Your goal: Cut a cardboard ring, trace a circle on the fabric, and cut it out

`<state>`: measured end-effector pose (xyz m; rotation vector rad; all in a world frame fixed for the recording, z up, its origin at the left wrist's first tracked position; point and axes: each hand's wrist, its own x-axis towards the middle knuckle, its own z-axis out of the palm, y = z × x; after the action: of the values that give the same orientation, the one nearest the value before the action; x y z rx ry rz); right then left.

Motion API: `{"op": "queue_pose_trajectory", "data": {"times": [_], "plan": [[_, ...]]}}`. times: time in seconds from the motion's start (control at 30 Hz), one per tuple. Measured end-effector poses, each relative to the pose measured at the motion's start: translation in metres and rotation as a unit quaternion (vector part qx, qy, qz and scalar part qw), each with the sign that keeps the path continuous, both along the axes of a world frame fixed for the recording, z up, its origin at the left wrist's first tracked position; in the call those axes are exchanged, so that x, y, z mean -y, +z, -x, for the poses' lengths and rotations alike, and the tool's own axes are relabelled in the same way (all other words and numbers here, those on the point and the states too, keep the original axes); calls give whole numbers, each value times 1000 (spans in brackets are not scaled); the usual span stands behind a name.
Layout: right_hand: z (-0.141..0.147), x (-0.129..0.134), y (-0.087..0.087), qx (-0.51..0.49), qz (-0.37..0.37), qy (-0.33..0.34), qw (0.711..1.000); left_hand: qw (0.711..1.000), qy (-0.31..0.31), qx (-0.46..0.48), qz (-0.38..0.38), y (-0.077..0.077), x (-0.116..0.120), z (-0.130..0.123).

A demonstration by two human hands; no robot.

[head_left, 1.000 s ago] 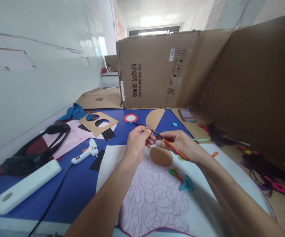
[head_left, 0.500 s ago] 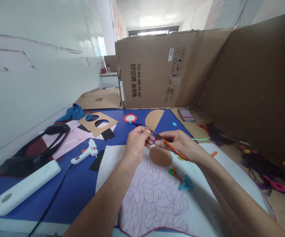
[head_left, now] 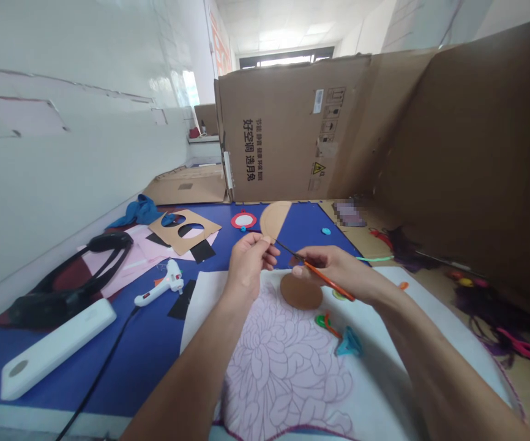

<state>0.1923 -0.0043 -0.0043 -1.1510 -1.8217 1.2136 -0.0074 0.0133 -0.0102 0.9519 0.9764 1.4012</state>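
Your hands draw slightly apart: your right hand (head_left: 333,269) pinches an orange paintbrush (head_left: 325,275), its dark tip just beside your left hand (head_left: 249,266), whose fingers press together above a brown cardboard disc (head_left: 300,291).

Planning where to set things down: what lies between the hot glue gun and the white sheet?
In the head view, a black paper piece lies on the blue mat between the hot glue gun and the white sheet.
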Motion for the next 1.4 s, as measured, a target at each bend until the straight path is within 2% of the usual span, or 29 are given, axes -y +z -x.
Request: {"op": "queue_pose_trajectory", "data": {"times": [0.03,0.1,0.17,0.23,0.33,0.43,0.7,0.93,1.4], "plan": [[-4,-1,1,-2,0,-10,1000,1000,9,-3,2,1,-2,3],[-13,-4,3,-38,-31,-87,995,1000,3,-19,9,4,-4,9],[-18,-8,5,-100,-92,-185,973,998,-34,-47,15,5,-4,13],[-19,-11,5,-156,-143,-234,949,993,-85,-80,17,5,-2,12],[-17,-14,3,-182,-165,-213,946,981,-143,-134,9,3,1,8],[-15,-15,0,-160,-162,-189,955,972,-157,-172,4,4,4,4],[-13,-11,4,-87,-190,-162,964,964,-139,-226,28,7,5,2],[-12,-18,-11,-47,-212,-164,962,957,-103,-269,20,5,2,2],[-7,-11,-7,15,-239,-159,958,963,-80,-256,15,-3,-1,4]]}}
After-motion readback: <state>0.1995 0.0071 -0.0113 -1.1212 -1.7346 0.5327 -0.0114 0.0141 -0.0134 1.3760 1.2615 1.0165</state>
